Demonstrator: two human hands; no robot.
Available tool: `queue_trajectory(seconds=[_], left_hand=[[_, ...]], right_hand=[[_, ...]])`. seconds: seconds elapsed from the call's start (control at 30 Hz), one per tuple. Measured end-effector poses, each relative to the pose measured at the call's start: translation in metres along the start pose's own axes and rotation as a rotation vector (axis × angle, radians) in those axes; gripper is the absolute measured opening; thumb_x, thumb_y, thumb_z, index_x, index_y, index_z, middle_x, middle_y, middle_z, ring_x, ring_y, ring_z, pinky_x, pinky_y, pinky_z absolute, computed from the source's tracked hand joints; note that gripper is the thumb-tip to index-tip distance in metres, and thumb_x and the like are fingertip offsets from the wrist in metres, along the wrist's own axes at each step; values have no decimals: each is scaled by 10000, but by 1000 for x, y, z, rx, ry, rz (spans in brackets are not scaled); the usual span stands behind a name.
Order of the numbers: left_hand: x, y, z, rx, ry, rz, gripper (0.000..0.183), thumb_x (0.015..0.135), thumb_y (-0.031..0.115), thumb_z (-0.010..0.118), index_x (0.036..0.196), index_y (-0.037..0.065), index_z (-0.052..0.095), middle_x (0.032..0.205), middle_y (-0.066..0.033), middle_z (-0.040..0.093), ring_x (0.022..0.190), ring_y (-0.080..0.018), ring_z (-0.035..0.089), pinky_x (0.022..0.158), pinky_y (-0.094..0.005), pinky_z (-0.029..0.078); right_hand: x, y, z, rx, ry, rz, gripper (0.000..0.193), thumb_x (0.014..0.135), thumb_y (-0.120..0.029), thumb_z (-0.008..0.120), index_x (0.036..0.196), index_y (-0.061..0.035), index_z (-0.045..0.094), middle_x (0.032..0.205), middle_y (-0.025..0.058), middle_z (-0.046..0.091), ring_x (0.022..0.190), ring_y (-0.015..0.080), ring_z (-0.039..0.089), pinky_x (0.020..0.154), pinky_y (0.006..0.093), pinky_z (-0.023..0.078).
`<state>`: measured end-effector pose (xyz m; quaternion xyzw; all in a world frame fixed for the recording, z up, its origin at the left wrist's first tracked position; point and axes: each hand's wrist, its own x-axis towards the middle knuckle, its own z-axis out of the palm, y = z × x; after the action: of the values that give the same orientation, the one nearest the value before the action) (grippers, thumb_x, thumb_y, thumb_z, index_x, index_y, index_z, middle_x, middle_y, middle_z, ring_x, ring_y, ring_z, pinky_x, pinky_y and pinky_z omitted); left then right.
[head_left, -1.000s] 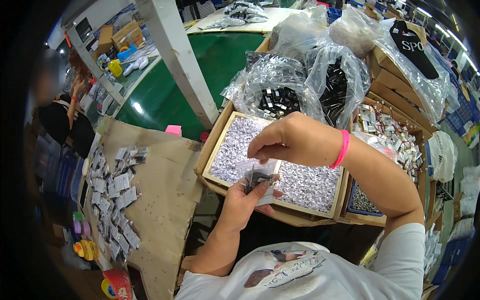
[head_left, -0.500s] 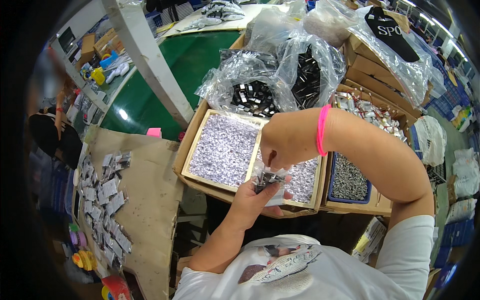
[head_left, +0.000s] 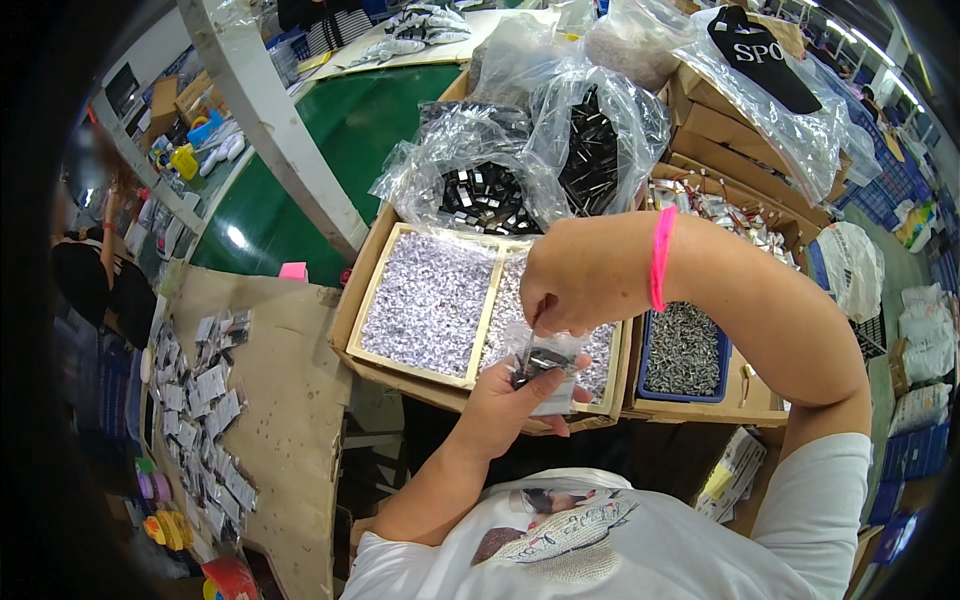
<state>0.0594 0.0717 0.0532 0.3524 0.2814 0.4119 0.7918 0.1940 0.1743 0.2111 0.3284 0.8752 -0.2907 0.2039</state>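
My left hand (head_left: pixel 497 408) holds a small clear plastic bag (head_left: pixel 552 402) upright between thumb and fingers. Dark parts and a pale slip show through its film. Just above, my right hand (head_left: pixel 575 275) is pinched at the bag's mouth, pointing down; a thin strip shows below its fingertips, too small to name. Both hands are over the right half of a wooden-framed tray (head_left: pixel 487 312) holding many tiny silvery-white pieces. The right hand and forearm cover part of that half.
Beyond the tray stand plastic bags of black parts (head_left: pixel 490 200). To the right are a blue bin (head_left: pixel 724 380) of small metal pieces and a carton of wired parts (head_left: pixel 700 205). Filled packets (head_left: pixel 205 400) lie on the cardboard-topped table at left, near a white post (head_left: pixel 270 125).
The view has shifted slightly, so the surroundings sit further left. My right hand has lifted a little from the bag, and a thin strip now shows between them. The left hand keeps its hold.
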Motion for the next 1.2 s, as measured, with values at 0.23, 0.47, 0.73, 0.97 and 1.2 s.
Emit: queue_trajectory(seconds=[0.23, 0.47, 0.73, 0.97, 1.2], left_hand=[[-5, 4, -5, 2, 45, 66, 353, 931, 135, 543, 1241, -21, 482, 1157, -140, 599, 959, -274, 643, 581, -311, 574], [-9, 13, -12, 72, 87, 191, 366, 927, 73, 504, 1276, -23, 447, 1184, -163, 589, 978, -324, 636, 600, -343, 587], [-10, 16, -20, 295, 5, 347, 410, 886, 101, 623, 1258, -15, 496, 1218, -126, 577, 1145, -193, 529, 984, -301, 411], [-9, 38, -18, 105, -8, 587, 273, 868, 1, 610, 1139, -20, 587, 1147, -124, 616, 1026, -167, 598, 883, -274, 493], [-9, 38, -8, 269, 117, 607, 160, 847, -23, 636, 1006, -8, 638, 999, -67, 642, 911, -104, 599, 821, -227, 490]], right_hand=[[-14, 17, 13, 181, 443, -279, 208, 826, -208, 615, 917, -36, 690, 811, 115, 683, 725, 246, 660, 656, 339, 509], [-20, 19, 54, 492, 629, -200, 205, 832, -190, 674, 956, -27, 685, 786, 101, 686, 676, 168, 653, 626, 282, 502], [-8, 18, 79, 690, 823, -200, 126, 834, -123, 674, 925, -37, 666, 787, 42, 632, 664, 92, 594, 549, 234, 457], [-6, 5, 81, 566, 926, -318, 88, 814, -94, 679, 889, -53, 658, 783, 47, 622, 645, 125, 584, 534, 243, 452], [-8, 3, 90, 493, 1010, -362, 92, 788, -61, 682, 874, -45, 652, 793, 63, 627, 626, 152, 590, 528, 246, 462]])
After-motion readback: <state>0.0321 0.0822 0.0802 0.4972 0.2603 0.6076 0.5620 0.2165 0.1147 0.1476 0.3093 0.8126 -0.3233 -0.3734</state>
